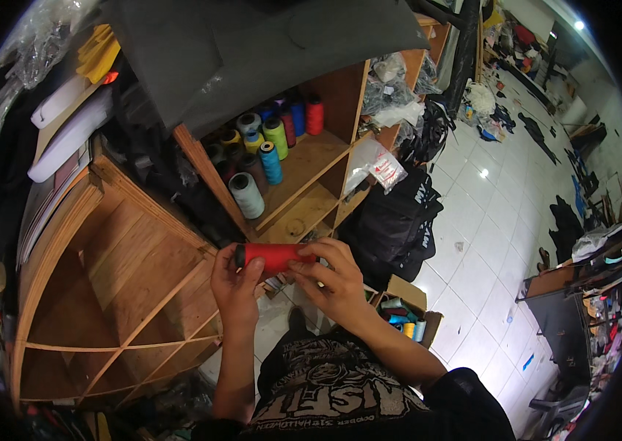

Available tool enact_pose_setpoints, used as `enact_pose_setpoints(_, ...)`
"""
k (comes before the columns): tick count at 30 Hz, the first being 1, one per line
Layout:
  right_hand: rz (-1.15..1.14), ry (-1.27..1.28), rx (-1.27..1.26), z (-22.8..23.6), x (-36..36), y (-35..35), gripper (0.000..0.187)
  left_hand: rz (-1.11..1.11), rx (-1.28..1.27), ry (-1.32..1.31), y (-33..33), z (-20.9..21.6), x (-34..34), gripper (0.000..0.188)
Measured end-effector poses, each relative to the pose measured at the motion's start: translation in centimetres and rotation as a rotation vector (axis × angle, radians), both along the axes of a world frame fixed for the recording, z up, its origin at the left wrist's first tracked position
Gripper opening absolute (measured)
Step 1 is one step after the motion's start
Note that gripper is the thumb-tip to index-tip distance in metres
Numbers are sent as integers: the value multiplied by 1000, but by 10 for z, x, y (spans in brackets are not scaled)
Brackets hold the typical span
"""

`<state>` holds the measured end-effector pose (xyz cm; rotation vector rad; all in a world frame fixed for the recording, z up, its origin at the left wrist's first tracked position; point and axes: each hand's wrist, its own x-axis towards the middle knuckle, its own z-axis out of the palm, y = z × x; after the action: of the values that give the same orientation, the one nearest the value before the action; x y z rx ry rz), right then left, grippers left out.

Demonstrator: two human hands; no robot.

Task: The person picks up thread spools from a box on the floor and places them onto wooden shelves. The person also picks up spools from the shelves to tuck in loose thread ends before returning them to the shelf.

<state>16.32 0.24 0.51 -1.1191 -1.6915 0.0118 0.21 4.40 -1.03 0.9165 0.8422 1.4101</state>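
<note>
A red thread spool [275, 257] lies sideways between my two hands, in front of the wooden shelf. My left hand [235, 283] grips its dark left end, thumb in front. At the other end, the fingers of my right hand [336, 283] close round the spool and its thread. Behind them, a shelf compartment holds several upright thread spools: a pale grey one [246, 196] at the front, a light blue one [270, 163], a lime green one [275, 136] and, farther back, another red one [314, 115].
An open cardboard box [408, 292] of spools stands on the floor to my right. A wooden rack [142, 250] with compartments stands at left. Black bags [395, 220] rest beside the shelf, and a dark sheet [267, 44] covers its top. White tiled floor [487, 242] stretches right.
</note>
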Motion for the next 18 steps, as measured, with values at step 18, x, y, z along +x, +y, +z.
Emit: enact_pose_setpoints(18, 73, 214, -232, -11, 4, -1, 20, 63, -26, 147, -6, 2, 2, 37)
